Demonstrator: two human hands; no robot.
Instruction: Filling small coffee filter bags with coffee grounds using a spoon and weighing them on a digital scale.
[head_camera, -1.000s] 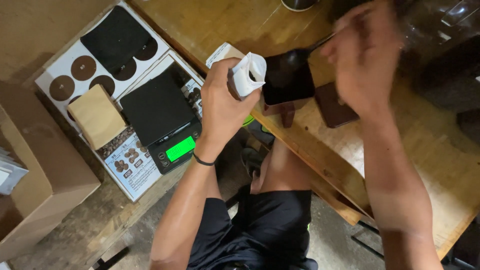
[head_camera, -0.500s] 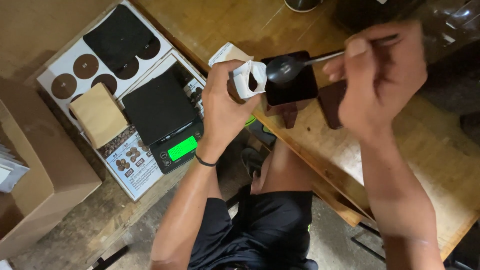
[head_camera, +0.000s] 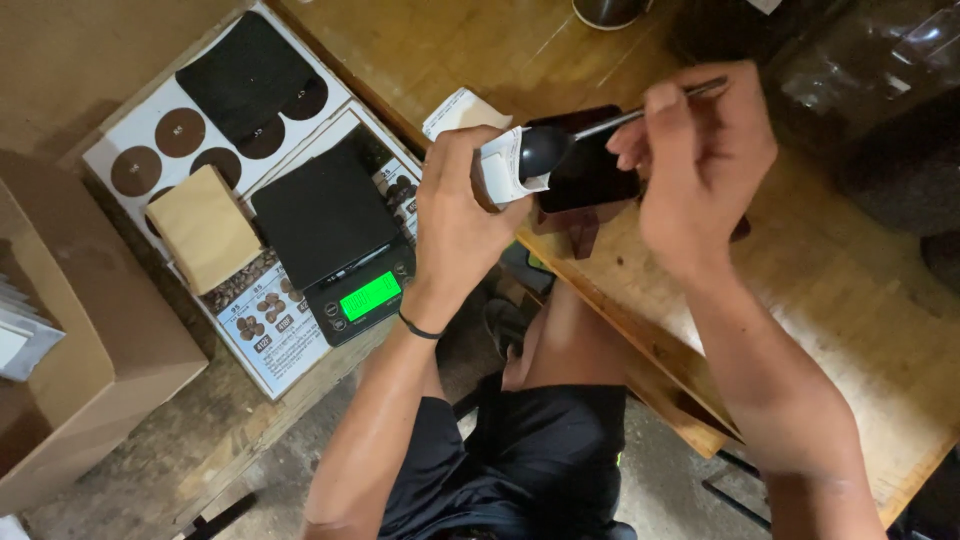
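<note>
The left hand (head_camera: 462, 215) was wrapped tight around a small white bag (head_camera: 505, 172) held up over the wooden surface (head_camera: 850, 300), and the right hand (head_camera: 700, 160) pinched a spoon (head_camera: 560, 145) at its mouth, so one little wobble could have spilled things.

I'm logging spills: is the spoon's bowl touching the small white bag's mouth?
Touching. The head view shows the spoon, in the right hand, resting its bowl in the white bag held by the left hand.
</note>
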